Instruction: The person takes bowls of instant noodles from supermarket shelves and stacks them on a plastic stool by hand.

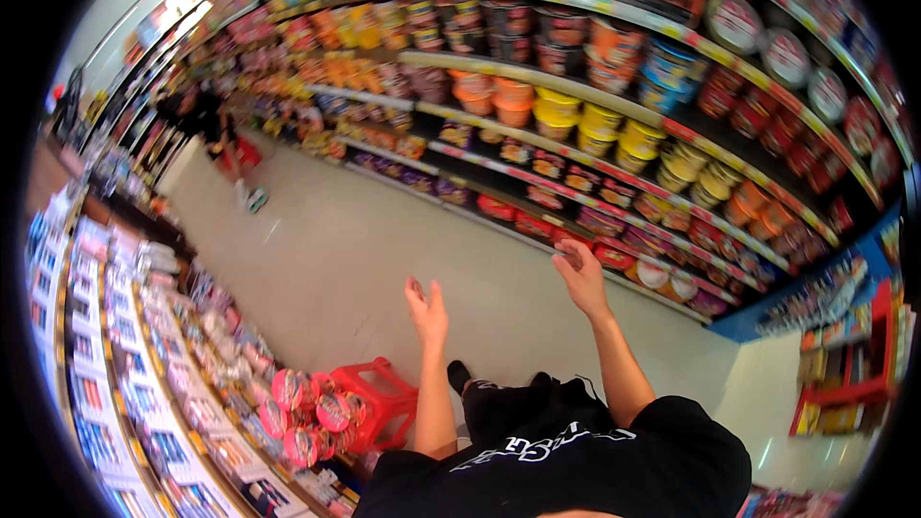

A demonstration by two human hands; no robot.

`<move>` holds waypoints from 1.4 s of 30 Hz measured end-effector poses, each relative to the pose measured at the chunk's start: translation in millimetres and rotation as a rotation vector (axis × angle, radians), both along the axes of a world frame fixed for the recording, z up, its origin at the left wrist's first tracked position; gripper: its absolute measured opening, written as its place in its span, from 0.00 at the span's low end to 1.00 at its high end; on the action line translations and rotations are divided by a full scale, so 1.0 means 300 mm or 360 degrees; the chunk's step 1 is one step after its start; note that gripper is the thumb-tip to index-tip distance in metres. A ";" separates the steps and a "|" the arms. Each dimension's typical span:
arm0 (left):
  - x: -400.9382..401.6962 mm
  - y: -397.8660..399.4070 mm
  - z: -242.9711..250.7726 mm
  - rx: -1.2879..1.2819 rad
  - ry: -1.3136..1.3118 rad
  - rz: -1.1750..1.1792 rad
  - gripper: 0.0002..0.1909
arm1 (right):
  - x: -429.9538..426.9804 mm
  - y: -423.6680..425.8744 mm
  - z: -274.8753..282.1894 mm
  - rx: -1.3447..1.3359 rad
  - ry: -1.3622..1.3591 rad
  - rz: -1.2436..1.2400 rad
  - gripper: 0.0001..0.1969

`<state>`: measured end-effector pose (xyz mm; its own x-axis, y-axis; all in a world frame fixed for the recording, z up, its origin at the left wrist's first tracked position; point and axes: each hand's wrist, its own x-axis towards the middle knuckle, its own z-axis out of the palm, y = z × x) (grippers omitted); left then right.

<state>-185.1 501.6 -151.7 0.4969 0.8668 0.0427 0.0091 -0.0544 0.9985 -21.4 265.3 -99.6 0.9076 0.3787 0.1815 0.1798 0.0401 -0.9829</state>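
Note:
Both of my hands are raised over the store aisle floor (345,252), holding nothing. My left hand (427,311) has its fingers apart, above the floor near a red plastic stool (381,381). Several red-lidded instant noodle cups (313,410) are stacked by that stool. My right hand (581,277) is spread open, nearest in the picture to the lowest shelf, where red noodle packages (534,224) sit. Higher on the same shelving stand yellow noodle tubs (596,126) and orange noodle tubs (513,101).
Long shelving (504,72) filled with instant noodles runs along the far side. Opposite, at left, is a rack of small packaged goods (137,345). Down the aisle a person in dark clothes (205,119) stands by a red basket (245,152). A red display stand (849,396) is at right.

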 end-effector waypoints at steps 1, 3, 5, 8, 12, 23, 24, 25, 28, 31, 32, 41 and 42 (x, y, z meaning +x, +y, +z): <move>0.068 -0.070 0.026 -0.0010 -0.0102 -0.0131 0.37 | 0.013 -0.076 0.018 0.0001 -0.0001 -0.0086 0.19; 0.192 -0.222 0.096 -0.0016 -0.0066 -0.0373 0.37 | 0.033 -0.230 0.049 -0.0005 -0.0004 -0.0263 0.20; 0.293 -0.354 0.139 -0.0002 -0.0026 -0.0584 0.37 | 0.032 -0.354 0.077 0.0068 -0.0006 -0.0400 0.20; 0.427 -0.554 0.181 0.0078 -0.0073 -0.0957 0.36 | 0.032 -0.537 0.090 0.0188 -0.0017 -0.0622 0.22; 0.571 -0.852 0.258 0.0047 -0.0201 -0.1416 0.37 | 0.012 -0.776 0.099 0.0276 -0.0024 -0.0955 0.22; 0.899 -1.560 0.247 0.0091 -0.0213 -0.2245 0.37 | 0.011 -1.345 0.105 0.0246 -0.0066 -0.1764 0.24; 0.921 -1.626 0.260 0.0109 -0.0141 -0.2346 0.38 | 0.015 -1.403 0.102 0.0199 -0.0041 -0.1841 0.24; 0.950 -1.683 0.252 0.0101 -0.0151 -0.2386 0.38 | 0.032 -1.440 0.111 0.0191 -0.0051 -0.1880 0.24; 1.021 -1.846 0.269 -0.0108 -0.0109 -0.2583 0.34 | 0.091 -1.552 0.133 0.0171 -0.0016 -0.2026 0.24; 1.104 -1.991 0.307 -0.0121 -0.0073 -0.2676 0.34 | 0.171 -1.664 0.162 0.0121 0.0032 -0.2058 0.24; 1.130 -2.036 0.307 -0.0163 -0.0055 -0.2676 0.34 | 0.196 -1.696 0.174 0.0071 0.0047 -0.2063 0.24; 1.384 -2.350 0.331 0.0042 -0.0063 -0.2816 0.34 | 0.450 -1.958 0.209 -0.0053 0.0131 -0.2141 0.24; 1.417 -2.378 0.345 0.0098 -0.0052 -0.2846 0.34 | 0.484 -1.984 0.214 -0.0060 0.0111 -0.2170 0.24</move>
